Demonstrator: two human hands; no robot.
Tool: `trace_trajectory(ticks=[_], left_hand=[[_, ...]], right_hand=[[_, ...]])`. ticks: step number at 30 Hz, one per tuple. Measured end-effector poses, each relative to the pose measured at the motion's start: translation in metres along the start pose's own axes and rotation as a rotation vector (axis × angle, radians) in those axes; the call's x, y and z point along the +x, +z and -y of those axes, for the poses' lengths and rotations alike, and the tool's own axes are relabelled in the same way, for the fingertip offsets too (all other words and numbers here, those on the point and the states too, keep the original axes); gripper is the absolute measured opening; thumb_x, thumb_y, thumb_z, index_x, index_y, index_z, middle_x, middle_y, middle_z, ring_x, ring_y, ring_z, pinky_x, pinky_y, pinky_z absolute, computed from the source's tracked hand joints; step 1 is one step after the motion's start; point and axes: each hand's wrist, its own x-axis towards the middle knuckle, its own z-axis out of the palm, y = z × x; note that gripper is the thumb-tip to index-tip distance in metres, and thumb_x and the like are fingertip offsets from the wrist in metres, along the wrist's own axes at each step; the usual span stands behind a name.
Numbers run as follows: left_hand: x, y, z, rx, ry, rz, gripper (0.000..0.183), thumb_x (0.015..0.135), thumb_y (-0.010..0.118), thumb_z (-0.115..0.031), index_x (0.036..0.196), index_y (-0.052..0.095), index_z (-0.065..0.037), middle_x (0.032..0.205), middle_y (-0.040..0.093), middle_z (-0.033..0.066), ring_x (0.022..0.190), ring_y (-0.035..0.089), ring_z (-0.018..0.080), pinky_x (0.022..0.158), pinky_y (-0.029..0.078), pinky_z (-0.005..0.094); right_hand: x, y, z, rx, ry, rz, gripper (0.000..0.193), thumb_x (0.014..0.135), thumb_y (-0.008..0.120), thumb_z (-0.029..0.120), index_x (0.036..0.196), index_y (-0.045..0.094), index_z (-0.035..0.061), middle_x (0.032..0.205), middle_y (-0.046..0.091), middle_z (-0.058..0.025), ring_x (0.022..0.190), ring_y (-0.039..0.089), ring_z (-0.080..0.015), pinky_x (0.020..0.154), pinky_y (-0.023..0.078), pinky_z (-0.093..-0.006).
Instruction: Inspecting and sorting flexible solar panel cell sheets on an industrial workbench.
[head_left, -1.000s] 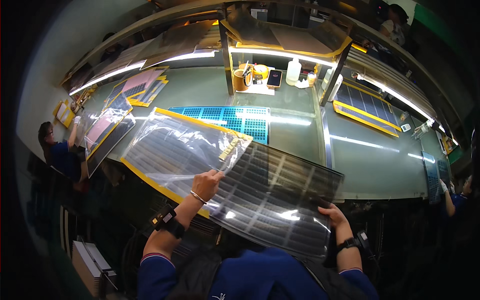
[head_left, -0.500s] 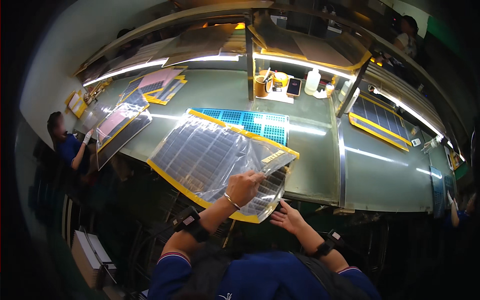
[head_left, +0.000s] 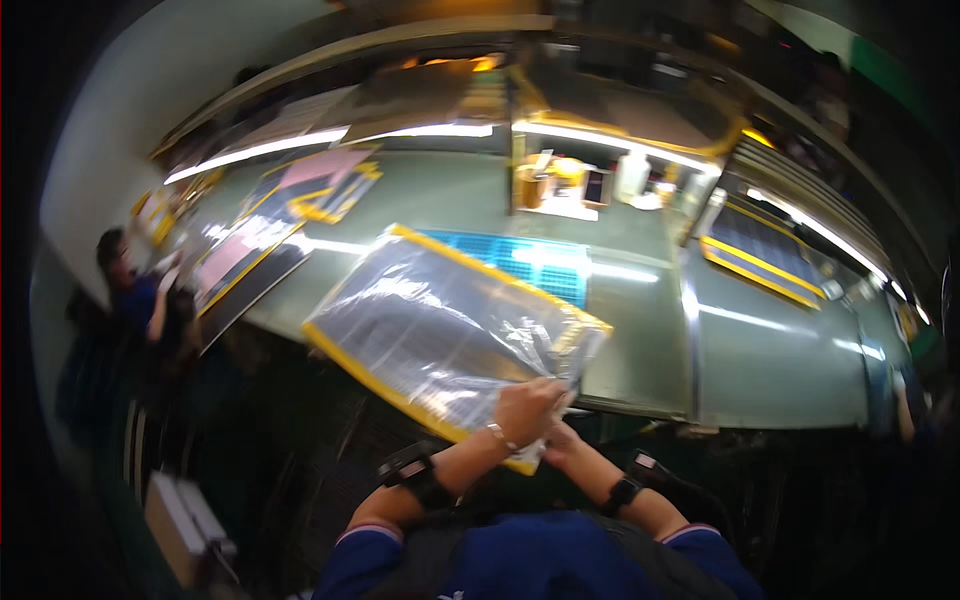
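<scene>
The right hand (head_left: 563, 446) has moved beside the left hand (head_left: 527, 411), which pinches the clear sleeve (head_left: 430, 310) by its right end; I can't tell the right's grip.

On my feed I see a white bottle (head_left: 633, 178) standing near a brown cup (head_left: 532, 189) under a light strip (head_left: 612, 142). Rightward lies a dark sheet with yellow edges (head_left: 765, 242); leftward, pink sheets (head_left: 318, 168) lie near a blurred co-worker (head_left: 138, 296).

Blue short-sleeved shirt (head_left: 575, 550), pale-edged cuffs (head_left: 372, 530), black forearm bands (head_left: 428, 488), boxy dark modules (head_left: 402, 464), silvery bracelet (head_left: 501, 436)
</scene>
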Motion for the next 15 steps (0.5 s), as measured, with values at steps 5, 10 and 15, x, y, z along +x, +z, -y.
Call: trace_trajectory(ticks=[5, 10, 15], left_hand=[[-0.012, -0.030, 0.028, -0.302, -0.288, 0.256, 0.037, 0.075, 0.067, -0.022, 0.109, 0.059, -0.009, 0.073, 0.060, 0.0111, 0.057, 0.057, 0.0190, 0.055, 0.046, 0.0286], [-0.081, -0.060, 0.144, 0.007, -0.460, -0.590, 0.030, 0.079, 0.063, -0.014, 0.100, 0.056, 0.005, 0.103, 0.057, 0.0165, 0.098, 0.052, 0.0279, 0.091, 0.036, 0.0385], [-0.112, -0.124, 0.186, -0.845, -1.476, -0.723, 0.074, 0.066, 0.070, -0.047, 0.114, 0.047, 0.005, 0.106, 0.055, 0.0133, 0.090, 0.058, 0.0257, 0.076, 0.049, 0.0380]], right_hand=[[0.027, 0.005, -0.023, -0.192, -0.173, -0.392, 0.024, 0.078, 0.052, -0.001, 0.102, 0.056, 0.0007, 0.091, 0.060, -0.0099, 0.087, 0.059, -0.0231, 0.079, 0.048, -0.0387], [-0.002, 0.066, -0.005, -0.277, -0.521, -0.499, 0.022, 0.077, 0.058, -0.001, 0.099, 0.057, -0.0008, 0.084, 0.062, -0.0090, 0.072, 0.062, -0.0206, 0.066, 0.052, -0.0339], [-0.095, 0.064, 0.036, -0.209, -0.611, -0.256, 0.030, 0.078, 0.058, 0.000, 0.107, 0.051, 0.0011, 0.098, 0.059, -0.0114, 0.083, 0.060, -0.0230, 0.074, 0.052, -0.0363]])
